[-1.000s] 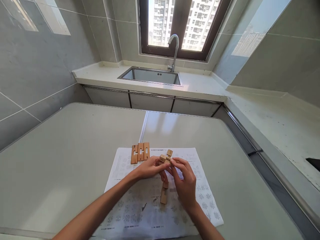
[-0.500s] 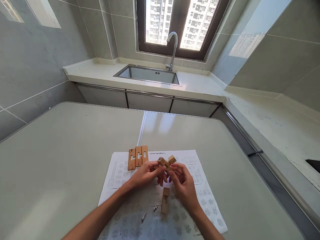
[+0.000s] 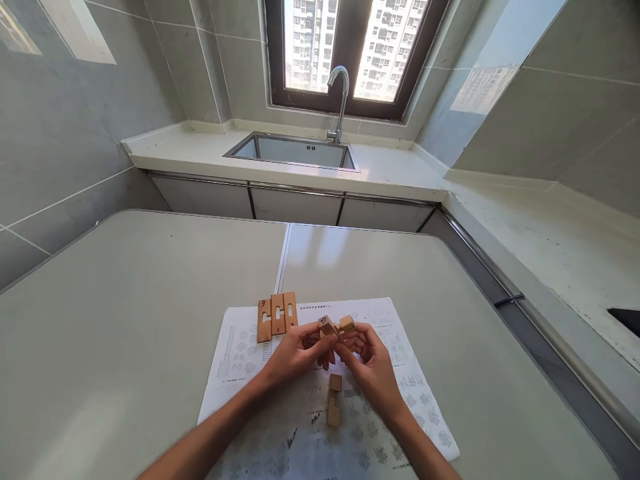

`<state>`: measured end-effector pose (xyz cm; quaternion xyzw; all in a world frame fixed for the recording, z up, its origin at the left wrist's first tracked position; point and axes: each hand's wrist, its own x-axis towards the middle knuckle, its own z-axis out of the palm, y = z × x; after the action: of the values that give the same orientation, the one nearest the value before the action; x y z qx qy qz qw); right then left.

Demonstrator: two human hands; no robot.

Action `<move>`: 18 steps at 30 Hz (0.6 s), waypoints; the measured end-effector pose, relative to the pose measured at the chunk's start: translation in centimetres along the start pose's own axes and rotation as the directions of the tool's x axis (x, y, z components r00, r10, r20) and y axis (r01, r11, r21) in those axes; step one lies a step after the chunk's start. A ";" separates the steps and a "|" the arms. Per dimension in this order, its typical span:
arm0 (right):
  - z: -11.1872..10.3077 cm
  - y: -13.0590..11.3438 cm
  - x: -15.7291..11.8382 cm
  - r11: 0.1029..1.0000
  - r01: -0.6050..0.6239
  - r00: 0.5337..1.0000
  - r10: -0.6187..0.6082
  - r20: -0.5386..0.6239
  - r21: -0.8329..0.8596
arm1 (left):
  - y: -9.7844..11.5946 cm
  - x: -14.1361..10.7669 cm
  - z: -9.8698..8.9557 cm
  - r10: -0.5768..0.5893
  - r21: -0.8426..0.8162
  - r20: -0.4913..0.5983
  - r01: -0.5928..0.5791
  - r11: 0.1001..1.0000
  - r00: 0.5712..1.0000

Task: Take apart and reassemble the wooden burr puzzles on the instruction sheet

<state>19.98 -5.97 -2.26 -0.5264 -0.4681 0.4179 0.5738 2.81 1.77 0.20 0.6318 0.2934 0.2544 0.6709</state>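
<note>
Just above the printed paper sheet (image 3: 235, 393), my two hands meet around small notched wooden puzzle pieces. My left hand (image 3: 299, 350) pinches a wooden puzzle piece (image 3: 327, 325) with a dark mark on its end. The fingers of my right hand (image 3: 371, 357) close on a lighter wooden puzzle piece (image 3: 347, 324), which touches or crosses the first; whether they interlock is hidden by my fingers. Below my hands, another notched wooden block (image 3: 334, 413) lies on the sheet. Three flat slotted wooden pieces (image 3: 278, 315) lie side by side at the sheet's upper left edge.
The pale table (image 3: 125, 320) has a seam running away from me. Beyond it stands a counter (image 3: 170, 152) with a sink (image 3: 295, 152) and a tall faucet (image 3: 342, 100) below a window. Another counter (image 3: 540, 233) runs along the right side.
The two held pieces have turned and come closer together between my fingers, with my thumbs nearer each other. The view has shifted slightly; the block and flat pieces stay put on the sheet.
</note>
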 end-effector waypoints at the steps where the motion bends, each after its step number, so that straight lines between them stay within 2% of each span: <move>1: 0.0 -0.1 0.0 1.000 0.002 1.000 -0.002 0.000 -0.006 | 0.0 0.0 0.1 -0.004 0.000 -0.012 0.004 1.000 1.000; 14: -0.3 0.1 0.0 0.992 0.038 0.999 -0.042 -0.029 -0.118 | 0.4 -0.3 0.7 0.006 0.033 -0.097 -0.003 0.999 0.995; 18: -0.7 0.5 -0.1 0.982 0.053 0.998 -0.056 -0.009 -0.183 | -0.1 -0.2 0.4 -0.002 0.051 -0.170 0.011 0.999 0.986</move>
<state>20.61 -6.13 -2.76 -0.5666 -0.5146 0.3537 0.5376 2.96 1.39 0.12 0.6241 0.3579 0.2974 0.6277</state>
